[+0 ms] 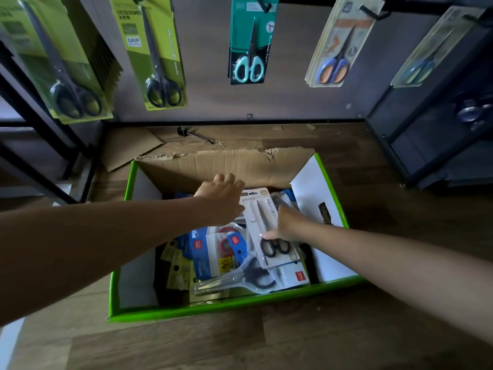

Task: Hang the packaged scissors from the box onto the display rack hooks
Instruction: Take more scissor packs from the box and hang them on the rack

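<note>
The step in hand looks like lifting one pack out of the pile, and it should go best if the white card package of black-handled scissors [257, 225] is drawn straight up and clear of its neighbours. It overlaps the blue-and-white packages of red-handled scissors [205, 252] at lower centre, so a sideways drag could pull those along or bend the card. It would also help to turn the hang hole at the card's upper end toward the rack early, because the black hooks [266, 6] sit along the top edge of the frame against the grey-brown back panel of the display rack [208, 76], where a teal package of pale-blue-handled scissors [249, 44] and others already hang. The white package lies tilted in the right-centre of the green-edged cardboard box [226, 305], which stands open on the wooden floor [293, 343] in the middle of the frame. The right hand [289, 225] comes in from the lower right with its forearm stretched across the box rim. Its thumb [269, 234] lies flat on the front of the card just above the black handles, and the fingers disappear behind the card's right edge, so it appears to pinch the package. The left hand [221, 198] reaches in from the left, back of the hand upward, fingers curled at the package's upper left corner. Whether they hold the card or merely rest beside it cannot be told.
</note>
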Available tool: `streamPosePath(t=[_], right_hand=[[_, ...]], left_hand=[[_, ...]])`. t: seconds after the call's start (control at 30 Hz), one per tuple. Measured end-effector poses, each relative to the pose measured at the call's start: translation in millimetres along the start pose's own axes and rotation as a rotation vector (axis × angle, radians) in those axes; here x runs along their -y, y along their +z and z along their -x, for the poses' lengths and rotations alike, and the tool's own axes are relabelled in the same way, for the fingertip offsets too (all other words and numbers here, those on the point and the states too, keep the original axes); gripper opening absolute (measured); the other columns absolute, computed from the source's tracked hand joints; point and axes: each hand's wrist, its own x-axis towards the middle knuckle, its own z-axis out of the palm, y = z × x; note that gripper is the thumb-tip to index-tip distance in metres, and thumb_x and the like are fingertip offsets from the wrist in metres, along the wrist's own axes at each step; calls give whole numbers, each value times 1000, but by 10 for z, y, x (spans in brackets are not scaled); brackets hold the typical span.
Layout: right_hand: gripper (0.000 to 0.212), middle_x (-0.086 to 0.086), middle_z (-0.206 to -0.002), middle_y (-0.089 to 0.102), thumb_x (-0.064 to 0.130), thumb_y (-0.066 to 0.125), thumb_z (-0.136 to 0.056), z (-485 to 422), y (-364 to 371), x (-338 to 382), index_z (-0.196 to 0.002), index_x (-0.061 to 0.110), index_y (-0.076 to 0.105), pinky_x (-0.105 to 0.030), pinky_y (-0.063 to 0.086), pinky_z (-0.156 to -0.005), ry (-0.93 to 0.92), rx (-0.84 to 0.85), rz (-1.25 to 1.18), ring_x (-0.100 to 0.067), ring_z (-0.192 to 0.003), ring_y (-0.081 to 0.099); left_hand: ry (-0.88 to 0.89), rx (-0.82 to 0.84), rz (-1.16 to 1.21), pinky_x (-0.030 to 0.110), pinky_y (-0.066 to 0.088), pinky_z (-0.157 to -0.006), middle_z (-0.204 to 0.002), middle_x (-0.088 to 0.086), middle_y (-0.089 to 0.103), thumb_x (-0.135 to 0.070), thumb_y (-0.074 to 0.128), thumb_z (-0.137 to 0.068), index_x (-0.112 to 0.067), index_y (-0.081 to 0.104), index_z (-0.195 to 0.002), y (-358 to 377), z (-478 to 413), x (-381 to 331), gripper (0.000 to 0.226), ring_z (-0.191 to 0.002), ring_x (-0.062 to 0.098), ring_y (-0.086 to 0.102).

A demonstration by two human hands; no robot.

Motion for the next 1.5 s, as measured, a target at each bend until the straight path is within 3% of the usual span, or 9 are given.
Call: streamPosePath(t=[0.17, 0.33, 0.53, 0.7, 0.8, 0.9, 1.1, 1.37, 1.5], right_hand=[[49, -3, -122, 66, 31, 81, -78, 9, -4, 1, -119, 12, 61, -30, 51, -88, -90, 19, -277, -19, -105, 63], [48, 1, -122, 63, 21, 77, -82, 89, -129, 109, -123, 18, 53, -31, 50, -89, -233, -16, -463, -17, -107, 60], [50, 5, -116, 60, 11, 70, -87, 165, -449, 194, -130, 19, 46, -26, 49, -88, -371, -116, -690, -14, -107, 59], [40, 9, -113, 62, 19, 73, -85, 106, -689, 266, -116, 29, 51, -31, 48, -95, -422, -192, -764, -11, -108, 60], [10, 2, -92, 64, 22, 60, -95, 140, -953, 444, -100, 13, 60, -25, 44, -74, -449, -352, -894, -12, -84, 59], [25, -4, -72, 52, 22, 52, -100, 199, -1275, 631, -87, 2, 59, -28, 35, -64, -469, -651, -927, -13, -68, 47], [19, 10, -95, 66, 15, 57, -96, 401, -1907, 784, -113, 15, 66, -5, 42, -72, -554, -924, -1008, 3, -83, 59], [39, 1, -93, 70, 8, 60, -92, 829, -2564, 962, -124, 31, 57, -23, 50, -79, -770, -1090, -1042, -10, -85, 65], [41, -1, -86, 68, 9, 60, -92, 1036, -2884, 1072, -123, 36, 58, -27, 50, -76, -833, -1232, -1015, -13, -80, 63]], left_hand=[[-45, 82, 81, 42, 43, -103, -142, 13, 39, -40, 53, -97, -9, 34, -141, 16, 20, 32, 58, -132, 31, 39], [-215, 53, 262, 40, 41, -102, -140, 19, 40, -30, 53, -98, -3, 32, -144, -103, -67, 128, 57, -126, 34, 45], [-447, -193, 476, 29, 42, -72, -124, 17, 57, -14, 52, -95, -3, 57, -121, -655, -258, 377, 28, -102, 31, 57], [-390, -285, 846, 31, 45, -61, -78, 7, 58, -14, 54, -97, -6, 65, -97, -1075, -220, 528, 14, -63, 21, 51], [-328, -345, 889, 31, 53, -66, -78, 4, 59, -16, 56, -98, -12, 61, -92, -1267, -191, 525, 9, -67, 19, 55], [-264, -459, 901, 18, 48, -52, -72, 0, 60, -17, 58, -96, -14, 62, -88, -1494, -180, 486, 10, -62, 15, 54], [-238, -684, 1120, 21, 51, -54, -74, -1, 62, -20, 61, -95, -12, 64, -88, -2003, -174, 375, 11, -61, 10, 56], [-152, -993, 1194, 42, 57, -75, -80, 8, 69, -25, 68, -89, -9, 65, -82, -2717, 2, 269, 18, -73, 19, 62], [-55, -1107, 1297, 35, 60, -69, -86, 3, 69, -19, 67, -90, -17, 63, -92, -3080, 84, 184, 5, -82, 20, 68]])
